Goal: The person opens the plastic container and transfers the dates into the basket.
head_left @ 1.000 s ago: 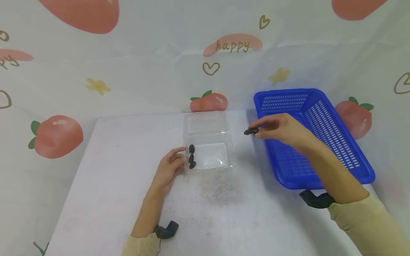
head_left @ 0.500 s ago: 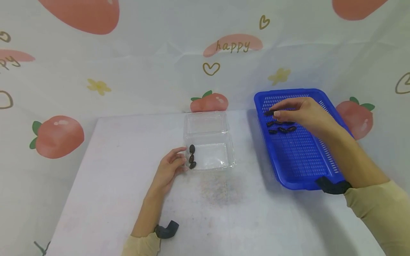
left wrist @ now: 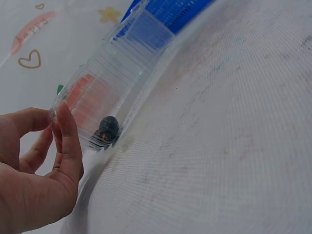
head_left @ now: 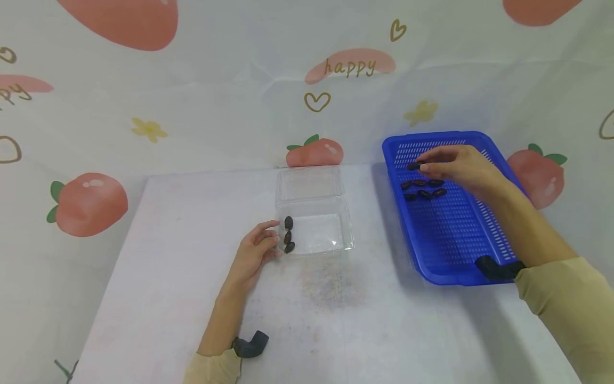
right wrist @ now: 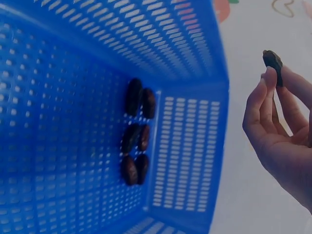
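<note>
My right hand (head_left: 460, 168) is over the far left part of the blue basket (head_left: 417, 261). It pinches a dark brown date (right wrist: 273, 63) between thumb and fingertips. Below, several dates (head_left: 424, 194) lie in short rows on the basket floor. A clear plastic clamshell box (head_left: 318, 234) stands with its lid raised back at the middle of the table. Three dates (head_left: 288, 237) line its left side. My left hand (head_left: 254, 250) is at that side, and in the left wrist view thumb and fingers (left wrist: 68, 136) pinch the box's rim.
A white cloth covers the table (head_left: 192, 224), with a stained patch (head_left: 331, 280) in front of the box. Behind hangs a white backdrop (head_left: 230, 85) printed with peaches and flowers. The basket's raised walls stand around its dates.
My right hand, with a date between its fingers, has moved from left of the basket to the right and back, over the basket's far left part. My left hand has stayed at the box.
</note>
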`<state>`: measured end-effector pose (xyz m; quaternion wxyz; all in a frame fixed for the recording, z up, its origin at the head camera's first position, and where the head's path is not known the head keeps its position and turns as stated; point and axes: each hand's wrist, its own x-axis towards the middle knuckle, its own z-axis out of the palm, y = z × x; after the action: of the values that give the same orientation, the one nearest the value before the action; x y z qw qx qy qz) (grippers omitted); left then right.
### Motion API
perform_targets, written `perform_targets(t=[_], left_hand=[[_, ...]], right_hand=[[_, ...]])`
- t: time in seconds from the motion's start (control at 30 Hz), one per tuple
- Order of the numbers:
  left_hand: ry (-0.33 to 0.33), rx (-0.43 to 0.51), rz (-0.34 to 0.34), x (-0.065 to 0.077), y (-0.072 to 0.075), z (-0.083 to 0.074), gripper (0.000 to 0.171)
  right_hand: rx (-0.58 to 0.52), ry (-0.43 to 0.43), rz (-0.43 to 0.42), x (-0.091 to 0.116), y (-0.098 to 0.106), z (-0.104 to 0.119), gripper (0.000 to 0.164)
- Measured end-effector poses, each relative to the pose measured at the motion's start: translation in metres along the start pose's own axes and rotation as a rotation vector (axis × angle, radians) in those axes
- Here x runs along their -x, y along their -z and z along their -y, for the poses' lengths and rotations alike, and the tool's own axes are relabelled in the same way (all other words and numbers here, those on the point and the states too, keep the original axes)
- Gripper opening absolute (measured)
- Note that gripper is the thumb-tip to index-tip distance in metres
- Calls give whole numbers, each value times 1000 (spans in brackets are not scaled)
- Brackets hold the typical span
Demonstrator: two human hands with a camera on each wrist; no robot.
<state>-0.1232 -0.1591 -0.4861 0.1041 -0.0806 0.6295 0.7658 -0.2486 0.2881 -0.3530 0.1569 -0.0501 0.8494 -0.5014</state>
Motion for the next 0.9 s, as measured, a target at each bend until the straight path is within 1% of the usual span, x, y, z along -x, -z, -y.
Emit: perform_targets(t=[0.17,0.4,0.57,0.67,0.77,0.83,0.9], left_hand=[[3,17,-6,0,0,1,44],[12,32,-9,1,0,0,43],[22,32,-13,0,0,1,44],[27,29,-16,0,0,1,44],[24,22,-19,0,0,1,44],[20,20,-15,0,0,1,45],[16,23,-12,0,0,0,44]], right_hand=[[-67,6,22,-6,6,-11,34],[-142,9,67,-12,14,-27,30],[-194,10,100,-17,16,-37,20],[-174,-10,112,-21,15,-44,20],[-112,-27,132,-25,13,-50,26],[-79,-38,158,-27,12,-53,28],[-83,-49,193,-29,11,-57,26]])
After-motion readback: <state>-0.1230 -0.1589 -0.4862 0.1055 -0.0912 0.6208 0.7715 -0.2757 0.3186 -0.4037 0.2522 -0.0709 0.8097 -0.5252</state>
